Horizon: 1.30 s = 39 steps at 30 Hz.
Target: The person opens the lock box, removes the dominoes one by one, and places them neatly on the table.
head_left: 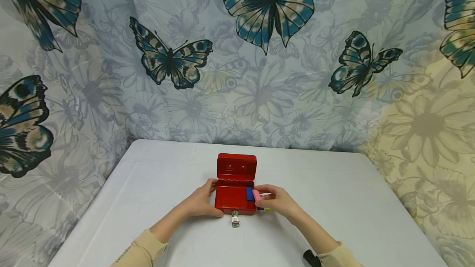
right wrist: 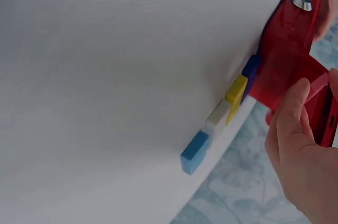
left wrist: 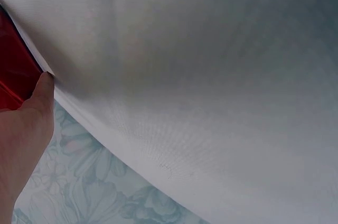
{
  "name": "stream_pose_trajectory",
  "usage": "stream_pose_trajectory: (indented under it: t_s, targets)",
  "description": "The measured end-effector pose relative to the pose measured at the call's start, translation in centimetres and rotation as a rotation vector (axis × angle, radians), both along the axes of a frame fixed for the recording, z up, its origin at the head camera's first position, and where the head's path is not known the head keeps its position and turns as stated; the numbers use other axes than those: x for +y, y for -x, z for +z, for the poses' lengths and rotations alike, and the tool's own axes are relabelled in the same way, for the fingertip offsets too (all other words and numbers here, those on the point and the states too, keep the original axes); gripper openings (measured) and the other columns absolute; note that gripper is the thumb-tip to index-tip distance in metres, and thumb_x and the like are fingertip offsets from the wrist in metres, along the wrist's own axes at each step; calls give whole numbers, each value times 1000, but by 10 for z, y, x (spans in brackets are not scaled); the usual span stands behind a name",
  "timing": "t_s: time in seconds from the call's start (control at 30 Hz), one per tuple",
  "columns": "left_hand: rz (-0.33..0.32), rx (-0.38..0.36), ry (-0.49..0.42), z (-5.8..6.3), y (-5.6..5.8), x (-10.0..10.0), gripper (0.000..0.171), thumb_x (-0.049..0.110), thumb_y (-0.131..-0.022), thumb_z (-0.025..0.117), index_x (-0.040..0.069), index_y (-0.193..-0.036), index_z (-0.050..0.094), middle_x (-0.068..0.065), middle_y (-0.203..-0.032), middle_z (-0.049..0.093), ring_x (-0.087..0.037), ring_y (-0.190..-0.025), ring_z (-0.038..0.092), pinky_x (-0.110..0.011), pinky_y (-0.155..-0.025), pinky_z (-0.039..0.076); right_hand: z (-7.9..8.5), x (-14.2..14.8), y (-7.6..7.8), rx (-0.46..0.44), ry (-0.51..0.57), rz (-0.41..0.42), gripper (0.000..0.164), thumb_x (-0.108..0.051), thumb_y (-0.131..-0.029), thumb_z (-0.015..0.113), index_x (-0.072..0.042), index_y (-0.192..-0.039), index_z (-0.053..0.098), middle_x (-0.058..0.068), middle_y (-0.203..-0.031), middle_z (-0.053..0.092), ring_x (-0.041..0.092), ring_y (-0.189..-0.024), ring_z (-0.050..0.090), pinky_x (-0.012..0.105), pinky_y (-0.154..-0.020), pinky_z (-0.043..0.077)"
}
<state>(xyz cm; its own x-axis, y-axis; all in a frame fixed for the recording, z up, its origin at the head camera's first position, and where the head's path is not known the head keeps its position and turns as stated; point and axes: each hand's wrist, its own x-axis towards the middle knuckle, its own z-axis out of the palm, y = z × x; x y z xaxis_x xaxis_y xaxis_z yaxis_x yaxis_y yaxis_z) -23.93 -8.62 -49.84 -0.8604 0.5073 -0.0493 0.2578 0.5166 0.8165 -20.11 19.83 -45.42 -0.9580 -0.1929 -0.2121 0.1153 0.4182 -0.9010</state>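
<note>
A small red metal cash box (head_left: 234, 197) stands on the table with its lid (head_left: 236, 167) raised and its silver latch (head_left: 235, 219) hanging at the front. My left hand (head_left: 200, 201) holds the box's left side, thumb by the front corner and fingers toward the back. Between thumb and fingers of my right hand (head_left: 276, 200) is a pinched pink block (head_left: 257, 195), over the box's right edge. A blue block (head_left: 250, 193) lies inside at the right. In the right wrist view, the pink block (right wrist: 318, 85) shows only partly between the fingertips.
Beside the box's right wall stand a dark blue block (right wrist: 250, 72), a yellow block (right wrist: 236, 93), a white block (right wrist: 217, 118) and a light blue block (right wrist: 194, 151) in a row. A white cloth covers the table (head_left: 167, 160). Behind it hangs a butterfly-patterned backdrop (head_left: 259, 106).
</note>
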Motion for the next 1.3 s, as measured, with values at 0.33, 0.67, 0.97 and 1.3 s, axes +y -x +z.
stream_pose_trajectory:
  t_s: [0.33, 0.67, 0.97, 1.3]
  targets:
    - [2, 1, 7, 2, 0, 2, 95, 26, -68, 88, 2, -141, 32, -16, -142, 46, -35, -132, 44, -47, -105, 42, 0, 23, -6, 3, -41, -56, 49, -17, -83, 76, -6, -128, 61, 8, -116, 64, 19, -95, 60, 35, -80, 56]
    - [6, -2, 9, 2, 0, 2, 96, 26, -68, 88, 2, -142, 32, -17, -142, 45, -35, -131, 45, -48, -104, 43, -5, 53, -8, 10, -125, -136, 50, -15, -82, 78, -5, -128, 61, 9, -121, 62, 19, -95, 60, 32, -79, 54]
    - [12, -8, 11, 2, 0, 1, 96, 26, -68, 88, 2, -142, 31, -18, -144, 44, -37, -131, 45, -50, -103, 43, -13, 76, -10, 18, -165, -155, 53, -17, -81, 78, -4, -129, 60, 13, -125, 61, 21, -100, 60, 31, -80, 53]
    - [23, -14, 25, 0, 0, 1, 97, 26, -67, 89, 3, -142, 32, -17, -144, 44, -37, -131, 45, -50, -102, 44, -15, 88, -13, 38, -203, -163, 55, -16, -80, 79, -1, -129, 59, 14, -122, 61, 20, -93, 58, 29, -74, 50]
